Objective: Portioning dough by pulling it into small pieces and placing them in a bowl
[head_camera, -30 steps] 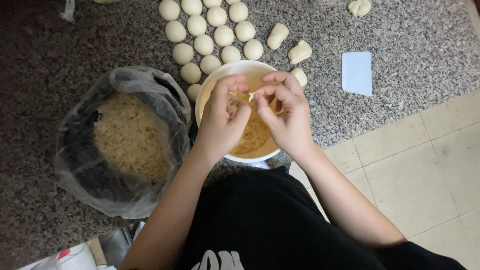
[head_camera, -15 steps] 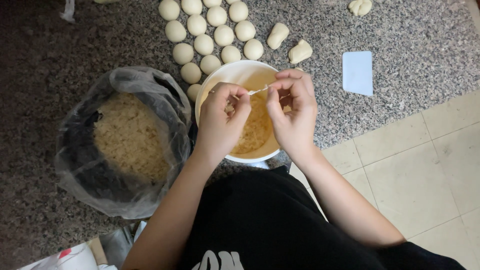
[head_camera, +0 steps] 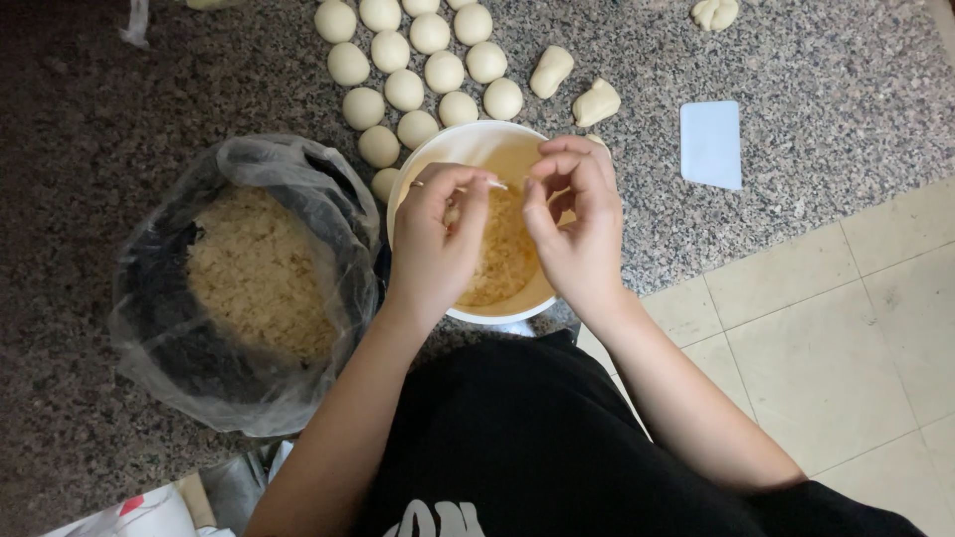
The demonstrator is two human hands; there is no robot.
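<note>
Head view is showing me, largest first, the speckled granite counter (head_camera: pixel 816 60) filling the upper part of the picture, with pale floor tiles (head_camera: pixel 826 348) lying to the right below its edge; on the counter's left a clear plastic bag (head_camera: pixel 159 328) is sitting wide open, holding a heap of tan crumbly filling (head_camera: pixel 261 270); just beside the bag, touching or nearly touching it, a white bowl (head_camera: pixel 468 144) is standing with yellowish filling (head_camera: pixel 507 254) lying inside; I am seeing both hands hovering right over that bowl; the left hand (head_camera: pixel 433 244) is curling its fingers and pinching the left end of a thin flattened piece of dough (head_camera: pixel 494 184); the right hand (head_camera: pixel 577 224) is pinching toward the other end, though I cannot tell exactly where its fingertips are meeting the dough; the piece is hanging above the bowl's upper half, between the two hands; beyond the bowl, rows of round dough balls (head_camera: pixel 418 60) are lying close together; two longer dough pieces (head_camera: pixel 574 88) are resting just to their right; a white rectangular scraper (head_camera: pixel 711 144) is lying flat, well apart from the bowl; a small twisted dough lump (head_camera: pixel 716 12) is sitting at the top edge.
</note>
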